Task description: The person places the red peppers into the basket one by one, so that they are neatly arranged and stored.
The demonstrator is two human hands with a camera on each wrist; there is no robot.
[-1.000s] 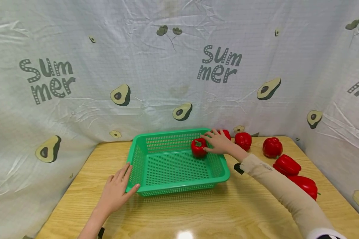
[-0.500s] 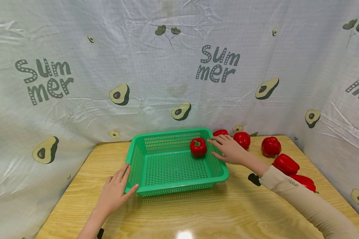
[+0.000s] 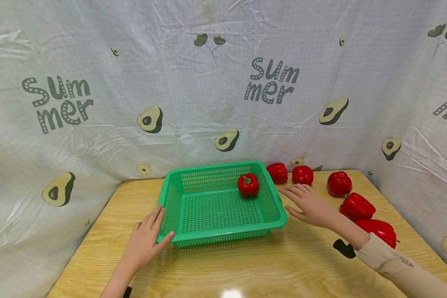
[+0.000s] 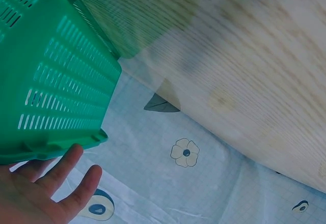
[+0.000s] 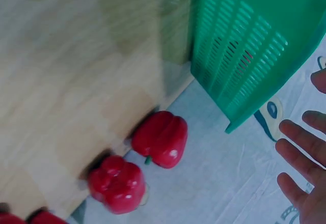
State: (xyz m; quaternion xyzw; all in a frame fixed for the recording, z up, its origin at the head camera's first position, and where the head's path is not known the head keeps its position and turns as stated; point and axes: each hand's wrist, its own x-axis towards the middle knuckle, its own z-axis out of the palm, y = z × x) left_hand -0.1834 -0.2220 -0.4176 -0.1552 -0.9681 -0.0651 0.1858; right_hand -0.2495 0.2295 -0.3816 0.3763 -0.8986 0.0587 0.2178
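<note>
A green plastic basket (image 3: 223,238) with slotted walls stands mid-table, one red bell pepper (image 3: 248,185) in its back right corner. My left hand (image 3: 145,238) rests on the basket's left rim near the front corner, fingers extended; the left wrist view shows its fingertips (image 4: 76,150) at the rim. Just right of the basket, my right hand (image 3: 307,205) hovers with loosely spread fingers and holds nothing. Beyond it lie two more red bell peppers, one (image 3: 277,172) close against the basket's back right side and another (image 3: 302,176) beside it.
Farther right on the wooden table (image 3: 242,269) are several more red peppers, including an upright one (image 3: 339,183) and two lying on their sides, the nearer (image 3: 378,231) partly behind the right forearm. A printed white cloth (image 3: 193,82) hangs behind the table.
My right hand has drawn back from over the basket's right rim, moving right and toward me, uncovering the pepper behind. The pepper in the basket and my left hand stay put.
</note>
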